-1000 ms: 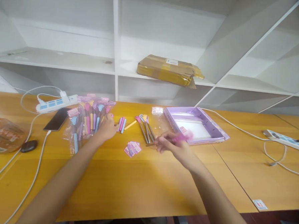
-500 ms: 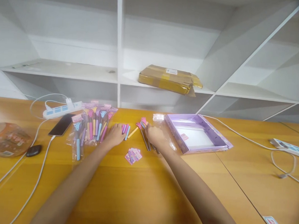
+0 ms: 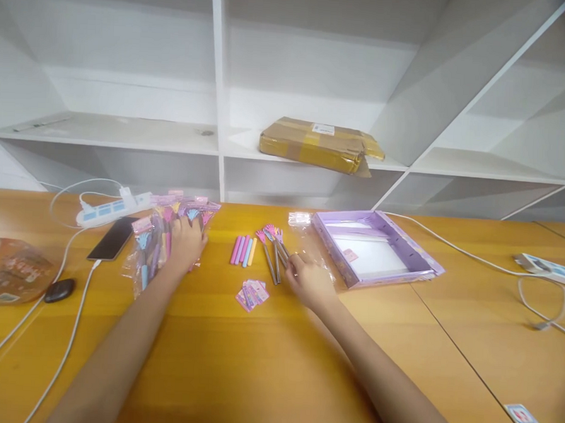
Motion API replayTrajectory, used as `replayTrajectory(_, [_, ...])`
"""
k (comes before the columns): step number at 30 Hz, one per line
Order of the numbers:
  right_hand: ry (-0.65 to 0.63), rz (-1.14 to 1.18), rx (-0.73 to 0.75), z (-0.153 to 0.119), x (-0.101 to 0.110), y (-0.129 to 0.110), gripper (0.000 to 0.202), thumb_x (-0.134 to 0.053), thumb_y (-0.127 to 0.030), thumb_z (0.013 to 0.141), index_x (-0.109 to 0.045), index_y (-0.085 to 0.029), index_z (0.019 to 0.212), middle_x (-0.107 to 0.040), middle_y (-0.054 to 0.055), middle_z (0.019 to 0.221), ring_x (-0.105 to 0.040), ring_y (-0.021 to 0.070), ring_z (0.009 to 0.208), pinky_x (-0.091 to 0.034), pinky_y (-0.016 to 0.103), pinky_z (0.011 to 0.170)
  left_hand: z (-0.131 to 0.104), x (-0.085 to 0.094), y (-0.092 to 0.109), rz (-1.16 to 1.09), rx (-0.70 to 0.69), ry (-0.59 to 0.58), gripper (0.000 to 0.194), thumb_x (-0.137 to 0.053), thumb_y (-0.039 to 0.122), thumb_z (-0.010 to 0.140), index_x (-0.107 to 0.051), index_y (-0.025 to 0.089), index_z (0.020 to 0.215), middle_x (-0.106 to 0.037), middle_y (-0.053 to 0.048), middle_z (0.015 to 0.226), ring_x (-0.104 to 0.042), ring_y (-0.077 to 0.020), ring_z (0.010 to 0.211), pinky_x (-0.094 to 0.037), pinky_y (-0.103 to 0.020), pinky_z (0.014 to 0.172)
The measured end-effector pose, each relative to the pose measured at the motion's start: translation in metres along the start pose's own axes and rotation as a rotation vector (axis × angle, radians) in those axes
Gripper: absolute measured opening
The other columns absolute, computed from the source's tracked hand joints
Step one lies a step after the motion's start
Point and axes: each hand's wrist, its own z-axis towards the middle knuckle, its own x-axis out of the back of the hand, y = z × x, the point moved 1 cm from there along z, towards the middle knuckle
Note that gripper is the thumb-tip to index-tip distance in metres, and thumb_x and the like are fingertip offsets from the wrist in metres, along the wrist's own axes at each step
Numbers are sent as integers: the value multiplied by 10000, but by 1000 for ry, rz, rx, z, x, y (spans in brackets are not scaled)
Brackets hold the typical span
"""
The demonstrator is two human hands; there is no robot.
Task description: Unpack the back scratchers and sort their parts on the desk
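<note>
My left hand (image 3: 186, 239) lies over a pile of bagged back scratchers (image 3: 156, 246), fingers stretched forward and partly blurred. Pink, blue and yellow hand-shaped heads show through the clear plastic. My right hand (image 3: 311, 281) has its fingers closed at the lower ends of metal rods, which belong to loose back scratchers (image 3: 271, 256) with small hand-shaped heads. Between the hands, several purple, blue and yellow handle tubes (image 3: 243, 251) stand in a neat row. Nearer to me is a small overlapping stack of pink printed cards (image 3: 252, 295).
Right of my right hand are clear plastic bags (image 3: 300, 220) and an open purple box (image 3: 349, 279). At left are a phone (image 3: 113, 238), a power strip (image 3: 107, 211), cables, a black object (image 3: 59, 290) and an orange tub (image 3: 14, 272). A taped carton (image 3: 314, 147) rests on the shelf.
My left hand has left the handle tubes and moved left onto the bagged back scratchers. The yellow tube now lines up with the others. My right hand has slid down the rods toward me.
</note>
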Motion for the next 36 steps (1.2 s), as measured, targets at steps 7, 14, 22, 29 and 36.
replayTrajectory(7, [189, 319, 42, -34, -21, 25, 223, -498, -263, 1038, -698, -204, 958, -766, 60, 922, -686, 184, 763, -413, 272, 685, 24, 0, -4, 16, 155, 30, 416, -506, 282, 998, -581, -10, 1284, -645, -364, 1281, -566, -483, 1283, -453, -553, 1071])
replayTrajectory(14, [250, 499, 48, -36, -23, 41, 239, -500, -279, 1036, -699, -212, 923, -756, 53, 858, -676, 191, 741, -446, 284, 716, 46, 11, -14, 21, 218, -82, 512, -626, 242, 903, -535, -7, 1340, -726, -323, 1213, -693, -448, 1174, -541, -472, 969])
replayTrajectory(22, [261, 782, 37, -42, -16, 33, 270, -501, -400, 1093, -679, -223, 996, -686, 38, 809, -589, 186, 676, -455, 314, 668, 5, 53, 29, -221, -6, 63, 512, -515, 170, 942, -588, 127, 1447, -653, -208, 1271, -696, -365, 1079, -575, -464, 959])
replayTrajectory(29, [-117, 1496, 2, -56, -28, -16, 598, -686, -668, 989, -498, -258, 1381, -596, -42, 850, -481, 107, 530, -415, 242, 470, -144, 48, 110, -426, -549, -210, 773, -554, 102, 924, -494, 353, 1653, -590, -175, 1433, -726, -285, 957, -617, -402, 822])
replayTrajectory(36, [-252, 1533, -48, -60, -38, -36, 468, -720, -659, 972, -624, -213, 1076, -567, -62, 647, -510, 115, 497, -445, 238, 478, -148, 49, 94, -933, -324, -614, 559, -641, 472, 1046, -545, 283, 1563, -659, -15, 910, -620, -203, 801, -490, -290, 709])
